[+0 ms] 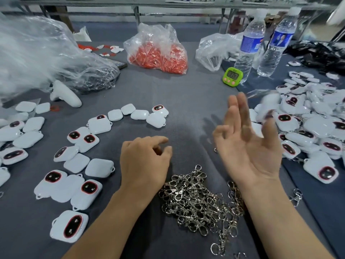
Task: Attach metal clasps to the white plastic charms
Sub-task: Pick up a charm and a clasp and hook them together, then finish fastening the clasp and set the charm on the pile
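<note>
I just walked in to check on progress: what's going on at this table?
Neither of the person's hands holds anything right now. The left hand rests palm down on the grey table, fingers loosely curled; the right hand is raised, open and blurred. A pile of metal clasps lies between the forearms, loose white charms spread to the left, a heap of charms on the right.

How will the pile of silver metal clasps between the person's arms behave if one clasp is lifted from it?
The pile of silver metal clasps looks interlocked, rings and hooks overlapping, so several would probably come up together, dangling loosely. Each piece is rigid metal, so likely heavy for its size.
</note>
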Motion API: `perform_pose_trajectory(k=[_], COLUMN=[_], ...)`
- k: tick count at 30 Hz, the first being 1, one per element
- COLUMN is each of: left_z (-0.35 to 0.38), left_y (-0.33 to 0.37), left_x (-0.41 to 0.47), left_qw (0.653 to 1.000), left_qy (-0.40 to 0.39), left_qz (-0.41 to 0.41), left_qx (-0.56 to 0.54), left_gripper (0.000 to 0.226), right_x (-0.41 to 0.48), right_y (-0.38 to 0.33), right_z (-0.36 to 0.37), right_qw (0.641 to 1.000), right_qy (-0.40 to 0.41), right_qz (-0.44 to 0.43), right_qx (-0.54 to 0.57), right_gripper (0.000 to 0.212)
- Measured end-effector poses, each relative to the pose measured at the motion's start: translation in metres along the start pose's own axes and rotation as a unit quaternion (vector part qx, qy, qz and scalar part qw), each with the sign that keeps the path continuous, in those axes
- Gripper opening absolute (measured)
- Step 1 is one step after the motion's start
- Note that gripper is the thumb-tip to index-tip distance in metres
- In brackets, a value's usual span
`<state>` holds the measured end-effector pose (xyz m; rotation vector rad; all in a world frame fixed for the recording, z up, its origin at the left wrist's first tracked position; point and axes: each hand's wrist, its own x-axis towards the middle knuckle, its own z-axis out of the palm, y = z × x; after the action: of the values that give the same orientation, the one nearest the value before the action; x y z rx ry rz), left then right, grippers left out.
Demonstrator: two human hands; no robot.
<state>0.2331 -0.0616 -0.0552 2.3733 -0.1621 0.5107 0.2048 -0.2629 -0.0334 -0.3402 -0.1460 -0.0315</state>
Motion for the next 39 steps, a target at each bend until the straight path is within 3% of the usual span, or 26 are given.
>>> perform_pose_trajectory(k=[1,3,6,9,15,17,22,25,31,33,36,38,39], left_z=[0.0,0.0,0.001,0.0,-0.024,-0.032,-0.055,-0.065,-0.062,-0.056,-0.045,-0.035,-0.03], left_y=[0.0,0.001,0.0,-0.003,-0.013,-0.015,-0.01,-0.013,-0.001,-0.006,-0.012,-0.01,-0.007], left_x=[-0.001,-0.002,-0.003,-0.002,0.004,-0.001,-0.01,-0.012,-0.011,-0.01,-0.009,-0.007,-0.007], left_qw=[1.0,1.0,0.998,0.994,0.982,0.975,0.918,0.899,0.941,0.968,1.0,0.976,0.948], left_qy=[-0.007,-0.016,-0.021,-0.012,0.054,0.04,-0.101,-0.148,-0.105,-0.065,-0.024,-0.07,-0.097], left_qz=[-0.001,0.005,0.02,0.048,0.071,0.069,0.0,-0.049,-0.028,-0.007,-0.012,-0.078,-0.129], left_qx=[0.005,0.022,0.051,0.098,0.167,0.206,0.383,0.41,0.321,0.241,-0.004,-0.189,-0.274], left_gripper=[0.018,0.016,0.014,0.019,0.043,0.047,0.026,0.023,0.04,0.043,0.034,0.034,0.038], right_x=[-0.002,0.0,0.007,0.007,0.002,0.0,0.003,0.002,0.003,0.002,-0.001,-0.003,-0.004], right_y=[-0.001,0.008,0.028,0.037,0.052,0.052,0.05,0.051,0.053,0.053,0.054,0.057,0.059], right_z=[0.002,-0.001,0.005,0.006,0.003,0.004,0.001,0.0,0.0,0.001,0.003,0.006,0.007], right_qw=[1.0,0.993,0.931,0.871,0.647,0.616,0.629,0.634,0.624,0.62,0.63,0.646,0.653], right_qy=[-0.002,0.065,0.131,0.124,0.044,0.027,0.04,0.038,0.034,0.031,0.029,0.024,0.019], right_qz=[0.013,0.035,0.033,0.015,0.001,0.006,0.013,0.014,0.011,0.006,-0.002,0.001,0.006], right_qx=[0.01,-0.097,-0.338,-0.474,-0.761,-0.787,-0.776,-0.773,-0.781,-0.784,-0.776,-0.763,-0.757], right_gripper=[0.066,0.053,0.022,0.031,0.028,0.027,0.03,0.031,0.033,0.031,0.023,0.024,0.027])
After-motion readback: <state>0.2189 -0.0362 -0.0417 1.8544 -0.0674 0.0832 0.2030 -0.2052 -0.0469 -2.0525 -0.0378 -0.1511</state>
